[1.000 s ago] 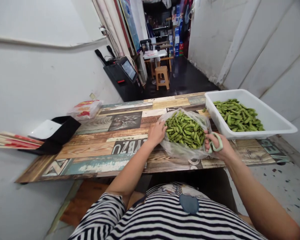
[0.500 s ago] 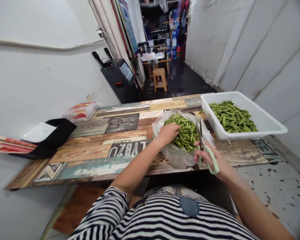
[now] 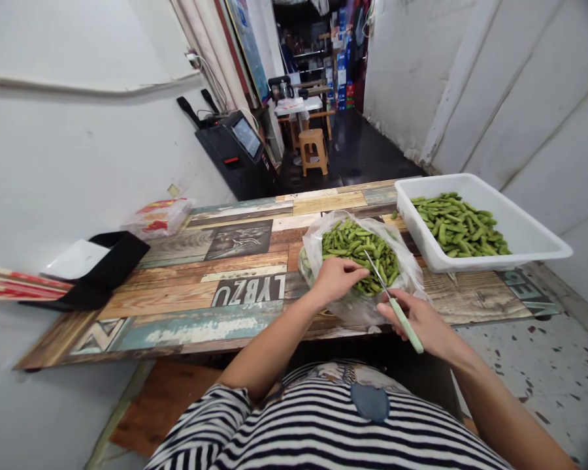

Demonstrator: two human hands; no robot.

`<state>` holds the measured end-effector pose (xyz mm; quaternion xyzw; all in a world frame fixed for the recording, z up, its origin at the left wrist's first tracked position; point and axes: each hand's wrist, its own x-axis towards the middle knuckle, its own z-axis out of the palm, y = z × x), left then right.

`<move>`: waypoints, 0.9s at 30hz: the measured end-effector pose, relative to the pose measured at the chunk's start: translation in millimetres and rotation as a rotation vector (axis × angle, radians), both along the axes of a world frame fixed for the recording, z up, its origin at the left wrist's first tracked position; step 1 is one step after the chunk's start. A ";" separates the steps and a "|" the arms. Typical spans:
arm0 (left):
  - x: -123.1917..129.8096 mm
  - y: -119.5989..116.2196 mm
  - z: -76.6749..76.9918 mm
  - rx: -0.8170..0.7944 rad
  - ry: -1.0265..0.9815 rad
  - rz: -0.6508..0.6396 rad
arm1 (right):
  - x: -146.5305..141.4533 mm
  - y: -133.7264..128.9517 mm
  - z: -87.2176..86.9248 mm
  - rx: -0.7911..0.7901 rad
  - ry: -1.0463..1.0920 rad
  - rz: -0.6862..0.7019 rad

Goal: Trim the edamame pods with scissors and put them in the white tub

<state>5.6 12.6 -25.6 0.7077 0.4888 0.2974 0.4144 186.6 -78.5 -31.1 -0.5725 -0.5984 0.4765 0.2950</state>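
Green edamame pods [image 3: 360,251] sit heaped in a clear crinkled plastic bag [image 3: 318,251] on the patchwork-printed wooden table [image 3: 186,294], approx. centre-right. Left hand [image 3: 336,279] rests at bag's near edge, fingers curled on the pods; can't tell if it pinches one. Right hand [image 3: 419,321] wrapped tight round the pale green handles of steel scissors [image 3: 389,299], blades pointing over the pods. White rectangular plastic tub [image 3: 534,238] w/ more pods just right of bag.
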 end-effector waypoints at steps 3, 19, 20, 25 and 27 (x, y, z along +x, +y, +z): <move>-0.5 -0.9 2.5 -0.027 -0.014 0.014 | -1.0 -0.7 4.1 -0.098 0.088 0.073; -4.6 4.0 6.4 -0.559 -0.382 0.012 | -9.9 -1.8 -7.9 -0.173 0.205 0.019; -4.8 4.2 8.4 -0.587 -0.442 0.011 | -9.5 -2.3 -6.4 -0.169 0.230 0.016; 1.0 2.7 9.2 -0.581 -0.638 0.105 | -13.1 -8.0 3.5 -0.183 0.303 0.016; 6.3 0.6 6.4 -0.528 -0.699 0.180 | -16.6 -9.8 5.6 -0.203 0.316 0.000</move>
